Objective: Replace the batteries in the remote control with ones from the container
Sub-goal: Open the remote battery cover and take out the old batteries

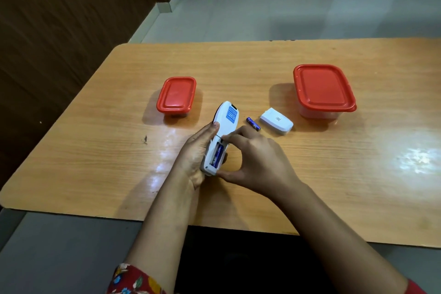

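- The left hand (198,150) is wrapped around the white remote control (220,136), holding it back side up just above the bench (310,174), thumb pressed on the remote's left edge.
- The right hand (255,160) pinches at the open battery compartment, forefinger at its upper end and thumb at the remote's lower end; whether it actually grips anything cannot be told.
- One blue battery (218,154) sits inside the compartment.
- A second blue battery, the loose battery (253,124), lies on the bench just beyond the right hand.
- The white compartment cover (276,121) lies just right of the loose battery.
- A small red-lidded container (176,95) stands left of the remote, closed.
- A larger red-lidded container (323,89) stands further right, also closed.
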